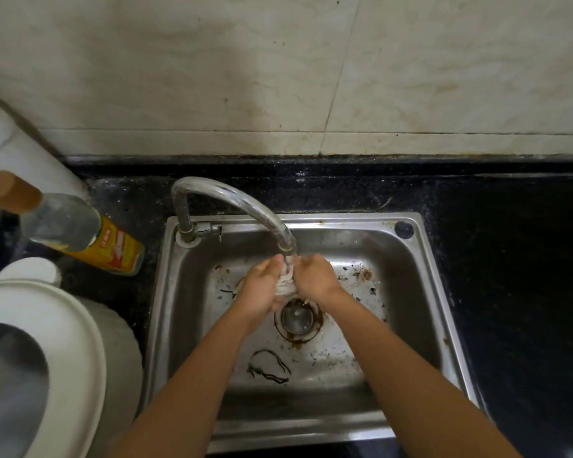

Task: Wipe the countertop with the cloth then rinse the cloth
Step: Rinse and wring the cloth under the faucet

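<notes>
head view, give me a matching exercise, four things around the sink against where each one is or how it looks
Things:
1 cloth
2 bottle
3 drain
4 faucet

Descriptions:
a yellow label, left of the sink
b rust ring, in the sink floor
c arches over the sink
d gripped by the left hand and right hand

Pairs: 1-d, 2-a, 3-b, 4-c

One head-worn camera looks steeply down (wide-angle, close in) onto the sink (344, 239) and countertop (510, 259).
</notes>
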The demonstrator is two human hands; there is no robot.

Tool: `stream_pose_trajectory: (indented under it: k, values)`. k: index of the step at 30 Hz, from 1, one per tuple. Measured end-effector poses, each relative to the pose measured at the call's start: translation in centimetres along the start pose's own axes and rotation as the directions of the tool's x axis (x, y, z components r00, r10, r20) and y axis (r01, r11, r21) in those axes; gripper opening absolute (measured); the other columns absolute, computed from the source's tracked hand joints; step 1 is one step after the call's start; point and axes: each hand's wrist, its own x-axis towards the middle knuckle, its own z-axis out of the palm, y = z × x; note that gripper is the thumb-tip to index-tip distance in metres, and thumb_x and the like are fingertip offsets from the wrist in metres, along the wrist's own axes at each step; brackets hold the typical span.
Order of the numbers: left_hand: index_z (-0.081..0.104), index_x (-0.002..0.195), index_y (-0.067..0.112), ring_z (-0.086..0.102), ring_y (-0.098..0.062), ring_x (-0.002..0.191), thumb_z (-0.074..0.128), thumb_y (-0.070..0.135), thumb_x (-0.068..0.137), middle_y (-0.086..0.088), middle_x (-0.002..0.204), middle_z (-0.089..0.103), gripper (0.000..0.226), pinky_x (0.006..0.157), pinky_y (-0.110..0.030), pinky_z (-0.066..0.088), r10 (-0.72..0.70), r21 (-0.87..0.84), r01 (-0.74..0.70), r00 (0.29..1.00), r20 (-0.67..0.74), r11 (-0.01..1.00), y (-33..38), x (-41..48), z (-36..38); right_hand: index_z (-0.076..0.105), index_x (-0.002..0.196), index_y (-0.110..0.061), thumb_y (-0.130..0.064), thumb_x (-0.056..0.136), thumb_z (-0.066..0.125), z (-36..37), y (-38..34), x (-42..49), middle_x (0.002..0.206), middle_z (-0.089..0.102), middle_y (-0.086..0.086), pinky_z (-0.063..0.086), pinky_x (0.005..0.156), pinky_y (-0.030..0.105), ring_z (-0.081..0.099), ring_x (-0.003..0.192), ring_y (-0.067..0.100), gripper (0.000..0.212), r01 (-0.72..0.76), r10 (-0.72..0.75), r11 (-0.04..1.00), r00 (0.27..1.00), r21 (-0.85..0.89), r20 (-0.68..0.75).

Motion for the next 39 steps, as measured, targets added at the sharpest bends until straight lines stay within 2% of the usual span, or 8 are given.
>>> stream_pose_trajectory:
  k: [7,10,14,17,22,29,31,39]
  values:
    - [0.061,0.102,0.008,0.06,-0.006,0.063,0.053,0.009,0.094,-0.004,0.084,0.065,0.011,0.052,-0.017,0.046,-0.066,-0.326,0.073,0.997,0.032,0.943,0.5,-0.2,-2.9,0.063,0.104,-0.008,-0.009,0.097,0.054,-1.5,1.2,-0.1,0.085,0.066,0.002,0.053,0.06,0.021,0.062,0.067,0.006,0.011,0.152,-0.192,0.923,0.978,0.354,0.078]
    - [0.064,0.11,0.016,0.065,-0.012,0.087,0.049,0.04,0.095,-0.002,0.098,0.071,0.032,0.075,-0.024,0.05,-0.168,-0.26,0.173,0.985,0.041,0.95,0.4,-0.1,-2.6,0.068,0.098,-0.018,0.007,0.089,0.059,-2.0,1.4,-0.1,0.087,0.068,-0.005,0.054,0.071,0.022,0.062,0.073,0.0,0.028,0.32,-0.35,0.904,0.935,0.283,0.061]
    - [0.059,0.109,0.005,0.044,-0.007,0.043,0.038,0.041,0.1,0.0,0.057,0.055,0.042,0.038,-0.018,0.032,-0.185,-0.073,0.185,0.983,0.009,0.98,1.0,0.1,-1.8,0.071,0.097,-0.014,0.003,0.08,0.062,-1.7,2.0,-0.5,0.09,0.07,-0.001,0.049,0.076,0.025,0.063,0.087,0.008,0.026,0.221,-0.298,0.857,0.95,0.465,0.097]
    - [0.054,0.115,-0.002,0.047,-0.007,0.051,0.042,0.019,0.101,-0.003,0.068,0.057,0.028,0.042,-0.017,0.037,-0.129,-0.082,0.126,0.991,-0.027,0.989,1.3,0.4,-1.3,0.069,0.098,-0.019,-0.032,0.083,0.067,-1.4,2.4,-0.5,0.1,0.071,0.001,0.048,0.083,0.031,0.063,0.097,0.015,0.02,-0.001,-0.158,0.756,0.97,0.655,0.183]
    - [0.058,0.121,0.005,0.061,-0.019,0.093,0.054,0.008,0.094,-0.01,0.105,0.067,0.027,0.085,-0.033,0.049,-0.053,-0.072,0.047,0.996,-0.077,0.996,0.0,0.3,-1.1,0.061,0.101,-0.016,-0.034,0.099,0.051,-1.0,1.7,0.0,0.081,0.063,0.001,0.046,0.061,0.022,0.057,0.068,0.011,0.021,-0.003,-0.018,0.913,0.999,0.407,0.047]
    - [0.06,0.109,0.011,0.066,-0.025,0.083,0.03,0.035,0.103,-0.02,0.11,0.063,0.039,0.064,-0.042,0.053,-0.03,0.087,0.045,0.985,-0.171,0.995,1.3,0.0,0.9,0.04,0.113,-0.012,-0.038,0.103,0.035,0.7,0.6,-2.4,0.082,0.059,0.0,0.044,0.054,0.024,0.057,0.068,0.011,0.028,0.267,-0.267,0.963,0.964,-0.024,-0.003]
    - [0.063,0.098,0.012,0.063,-0.019,0.065,0.027,0.038,0.103,-0.02,0.082,0.063,0.044,0.053,-0.034,0.05,-0.017,0.128,0.037,0.988,-0.155,0.991,1.3,0.2,1.1,0.038,0.111,-0.013,-0.038,0.103,0.033,1.3,0.5,-2.9,0.086,0.06,0.002,0.045,0.055,0.023,0.061,0.074,0.014,0.026,0.294,-0.297,0.953,0.954,-0.072,-0.037]
    - [0.058,0.068,0.026,0.032,-0.01,0.041,0.034,0.06,0.095,0.001,0.051,0.041,0.05,0.042,-0.023,0.023,-0.011,0.115,0.025,0.993,-0.118,0.993,0.4,0.0,1.0,0.048,0.075,-0.016,-0.031,0.104,0.036,1.0,-0.5,-1.1,0.065,0.055,-0.001,0.042,0.052,0.025,0.056,0.06,0.015,0.034,0.156,-0.17,0.984,0.97,-0.091,-0.172]
